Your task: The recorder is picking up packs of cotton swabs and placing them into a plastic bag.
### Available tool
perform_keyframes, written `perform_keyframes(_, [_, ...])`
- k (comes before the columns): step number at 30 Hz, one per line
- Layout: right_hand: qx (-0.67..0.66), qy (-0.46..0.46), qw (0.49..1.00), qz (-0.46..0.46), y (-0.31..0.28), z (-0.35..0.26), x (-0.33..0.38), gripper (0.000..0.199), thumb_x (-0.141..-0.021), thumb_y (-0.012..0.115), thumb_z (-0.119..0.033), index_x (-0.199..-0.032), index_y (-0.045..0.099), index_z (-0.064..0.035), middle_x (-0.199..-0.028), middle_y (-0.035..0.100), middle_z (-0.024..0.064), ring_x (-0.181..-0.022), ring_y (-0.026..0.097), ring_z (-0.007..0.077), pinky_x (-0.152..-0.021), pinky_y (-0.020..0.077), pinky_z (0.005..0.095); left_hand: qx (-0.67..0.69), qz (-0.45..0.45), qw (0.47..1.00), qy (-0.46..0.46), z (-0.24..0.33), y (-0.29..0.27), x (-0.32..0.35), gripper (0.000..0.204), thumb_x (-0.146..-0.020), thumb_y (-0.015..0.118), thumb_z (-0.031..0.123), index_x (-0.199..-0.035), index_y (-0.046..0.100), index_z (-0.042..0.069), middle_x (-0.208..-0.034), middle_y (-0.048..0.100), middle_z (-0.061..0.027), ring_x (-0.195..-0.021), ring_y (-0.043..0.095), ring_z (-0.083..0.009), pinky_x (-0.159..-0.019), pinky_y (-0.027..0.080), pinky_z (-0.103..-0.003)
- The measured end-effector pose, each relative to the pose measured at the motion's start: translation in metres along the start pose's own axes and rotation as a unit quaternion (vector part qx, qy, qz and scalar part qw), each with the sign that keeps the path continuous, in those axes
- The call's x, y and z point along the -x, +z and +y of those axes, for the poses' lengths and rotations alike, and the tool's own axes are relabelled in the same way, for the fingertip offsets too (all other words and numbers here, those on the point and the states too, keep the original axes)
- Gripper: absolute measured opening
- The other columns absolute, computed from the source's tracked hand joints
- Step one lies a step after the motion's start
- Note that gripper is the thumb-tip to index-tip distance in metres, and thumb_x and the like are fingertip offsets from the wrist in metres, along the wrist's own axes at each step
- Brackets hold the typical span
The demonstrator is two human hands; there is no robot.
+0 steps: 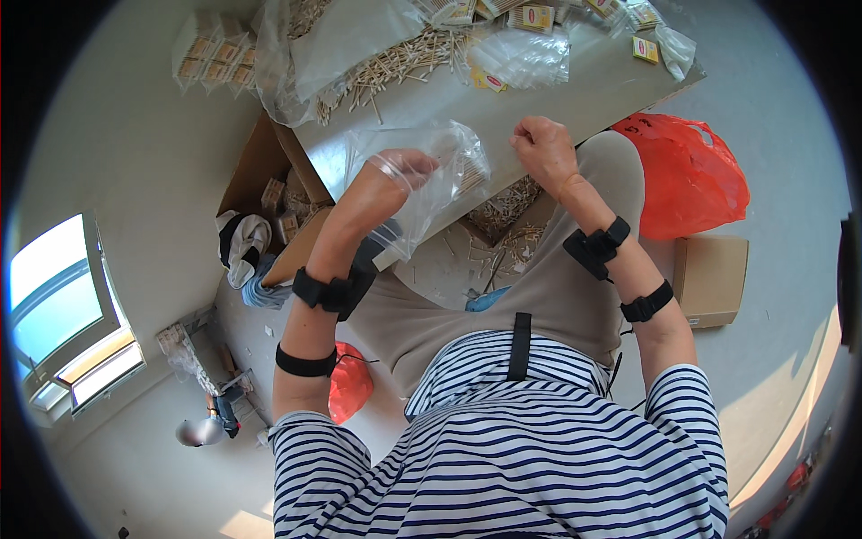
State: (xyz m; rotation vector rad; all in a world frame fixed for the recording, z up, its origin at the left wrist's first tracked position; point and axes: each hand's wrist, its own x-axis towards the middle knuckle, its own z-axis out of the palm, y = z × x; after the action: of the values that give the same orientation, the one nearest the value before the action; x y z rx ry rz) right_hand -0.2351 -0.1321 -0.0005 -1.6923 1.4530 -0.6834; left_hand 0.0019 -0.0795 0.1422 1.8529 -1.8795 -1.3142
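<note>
My left hand (406, 169) is closed at a clear plastic bag (420, 211), and the film covers part of its fingers. A bundle of cotton swabs (470, 171) shows through the film beside the fingertips. Over the table's near edge, my right hand (544, 151) is curled closed, apart from the bag; whether anything is in its fingers is hidden. Loose cotton swabs (395, 74) lie heaped on the metal-topped table (575, 99), with a stack of small clear bags (530, 56) to their right.
Packed swab bags (214, 54) are stacked at the far left. A cardboard box (292, 157) stands left of the table. Below the table is an open box of swabs (505, 211). At the right are a red plastic bag (691, 175) and a closed carton (711, 280). Another person (205, 431) is at lower left.
</note>
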Motion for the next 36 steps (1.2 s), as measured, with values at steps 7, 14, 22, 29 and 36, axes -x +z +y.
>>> perform_keyframes(7, [0.150, 0.043, 0.987, 0.048, -0.069, 0.042, -0.034, 0.015, -0.082, 0.066, -0.019, -0.089, 0.069, -0.0062, -0.096, 0.067, 0.0168, -0.092, 0.065, 0.0366, -0.084, 0.0520, 0.0443, 0.113, 0.297, 0.948, 0.003, 0.041, 0.002, 0.093, 0.014, -0.084, 0.070, 0.006, -0.092, 0.064, -0.002, -0.086, 0.062, -0.0036, -0.080, 0.057, -0.0076, -0.076, 0.046, -0.022])
perform_keyframes(14, [0.294, 0.118, 0.922, 0.223, -0.147, 0.074, -0.088, 0.026, -0.085, 0.060, -0.019, -0.109, 0.068, -0.0091, -0.113, 0.063, 0.0182, -0.107, 0.064, 0.0371, -0.091, 0.0513, 0.0450, 0.243, 0.449, 0.855, -0.088, -0.011, 0.037, 0.101, 0.036, -0.089, 0.072, 0.026, -0.111, 0.058, 0.002, -0.087, 0.061, -0.0002, -0.072, 0.056, -0.0064, -0.068, 0.044, -0.020])
perform_keyframes(22, [0.299, 0.016, 0.932, 0.205, -0.132, 0.039, -0.145, 0.026, -0.085, 0.061, -0.019, -0.108, 0.067, -0.0108, -0.114, 0.062, 0.0171, -0.101, 0.066, 0.0382, -0.089, 0.0530, 0.0463, 0.363, 0.404, 0.839, -0.050, 0.000, 0.036, 0.089, 0.009, -0.093, 0.063, 0.010, -0.096, 0.064, 0.001, -0.078, 0.067, -0.0026, -0.065, 0.058, -0.0052, -0.059, 0.046, -0.020])
perform_keyframes(29, [0.349, 0.053, 0.923, 0.154, -0.131, 0.011, -0.224, 0.085, -0.072, 0.076, -0.025, -0.148, 0.037, -0.0272, -0.135, 0.048, 0.0151, -0.121, 0.055, 0.0379, -0.093, 0.0510, 0.0469, 0.379, 0.391, 0.837, -0.058, 0.007, 0.035, 0.086, 0.009, -0.092, 0.063, 0.008, -0.098, 0.063, 0.001, -0.082, 0.067, -0.0038, -0.067, 0.060, -0.0065, -0.062, 0.047, -0.020])
perform_keyframes(36, [0.328, 0.018, 0.941, 0.085, -0.103, 0.011, -0.219, 0.082, -0.070, 0.078, -0.022, -0.143, 0.042, -0.0275, -0.128, 0.051, 0.0173, -0.119, 0.054, 0.0399, -0.094, 0.0501, 0.0460, 0.390, 0.356, 0.846, -0.076, 0.007, 0.036, 0.081, 0.010, -0.091, 0.064, 0.006, -0.100, 0.063, 0.001, -0.084, 0.068, -0.0045, -0.069, 0.061, -0.0080, -0.063, 0.047, -0.021])
